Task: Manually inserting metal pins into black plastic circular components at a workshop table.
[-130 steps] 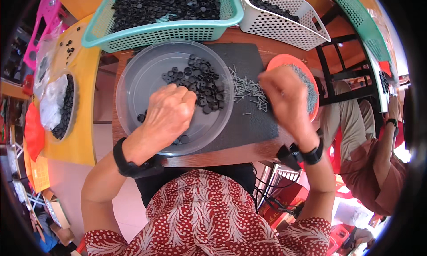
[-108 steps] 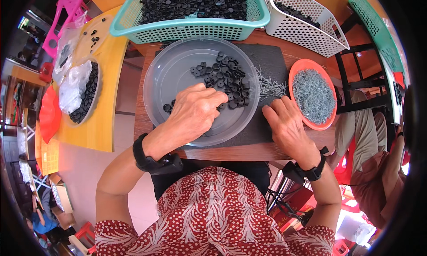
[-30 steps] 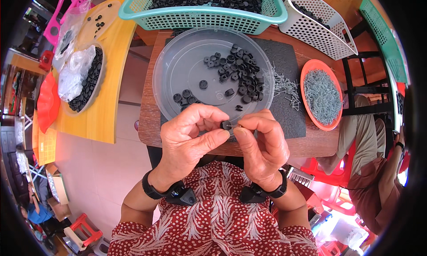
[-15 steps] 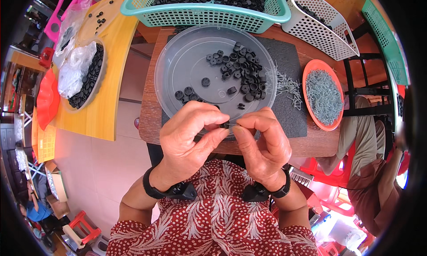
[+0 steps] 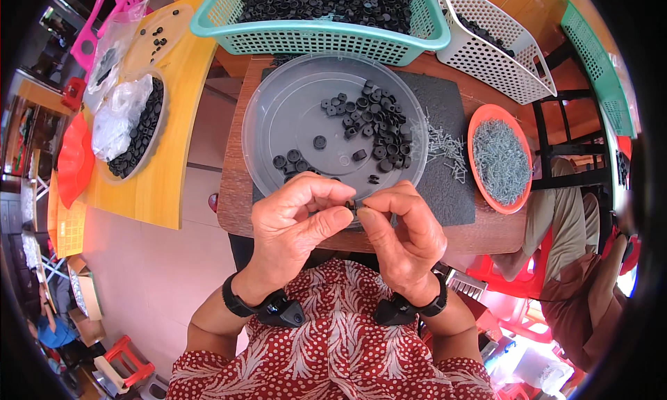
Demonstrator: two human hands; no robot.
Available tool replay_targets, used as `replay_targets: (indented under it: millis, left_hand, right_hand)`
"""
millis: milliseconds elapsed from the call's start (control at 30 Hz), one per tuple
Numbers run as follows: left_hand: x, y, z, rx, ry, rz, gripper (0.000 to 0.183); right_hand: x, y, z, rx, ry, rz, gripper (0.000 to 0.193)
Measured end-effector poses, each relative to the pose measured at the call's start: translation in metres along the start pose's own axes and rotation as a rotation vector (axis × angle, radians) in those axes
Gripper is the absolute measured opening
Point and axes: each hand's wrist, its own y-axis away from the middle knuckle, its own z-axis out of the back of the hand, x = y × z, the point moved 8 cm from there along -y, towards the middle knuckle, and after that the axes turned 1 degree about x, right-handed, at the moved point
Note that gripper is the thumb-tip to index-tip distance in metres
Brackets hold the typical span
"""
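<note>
The left hand (image 5: 295,223) and right hand (image 5: 403,230) meet fingertip to fingertip over the near edge of the table (image 5: 486,234), both pinching one small black part (image 5: 353,206) between thumb and forefinger; the part is mostly hidden by the fingers, so its shape cannot be told. Each wrist wears a black band.

Just beyond the hands lies a clear round tray (image 5: 292,115) on a dark mat (image 5: 451,191) that covers the middle of the table. A heap of black parts (image 5: 372,122) sits in the tray's right half, with a few strays toward its near rim. On the mat right of the tray is a loose scatter of small nails (image 5: 445,146), and beside that, near the table's right edge, an orange bowl (image 5: 476,122) full of the same grey nails.

At the table's far edge stands a teal basket (image 5: 313,38) heaped with black parts, and to its right a white basket (image 5: 500,66), tilted, also holding some.

Left of the table a yellow board (image 5: 174,136) carries a dish of black parts (image 5: 139,132) and clear bags. At the right, past the table's edge, another person (image 5: 570,261) sits among red stools
</note>
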Motion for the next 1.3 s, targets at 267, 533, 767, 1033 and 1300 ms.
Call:
replay_targets:
  millis: [267, 533, 767, 1033, 1300]
  left_hand:
    - [0.004, 0.001, -0.002, -0.005, 0.048, 0.106, 0.017]
    - [0.002, -0.003, 0.009, -0.075, 0.027, 0.047, 0.017]
    - [0.001, -0.007, 0.020, -0.136, 0.015, 0.040, 0.018]
    - [0.003, -0.009, 0.023, -0.163, 0.033, 0.062, 0.018]
    - [0.002, -0.012, 0.022, -0.198, 0.034, 0.030, 0.021]
  right_hand:
    - [0.001, -0.001, -0.001, -0.018, -0.037, 0.009, 0.021]
    - [-0.006, -0.015, 0.001, 0.095, 0.145, 0.023, 0.022]
    - [-0.037, -0.039, -0.019, 0.289, 0.663, 0.156, 0.018]
    - [-0.043, -0.041, -0.041, 0.458, 0.768, 0.221, 0.012]
    - [-0.024, -0.032, -0.016, 0.234, 0.226, -0.135, 0.019]
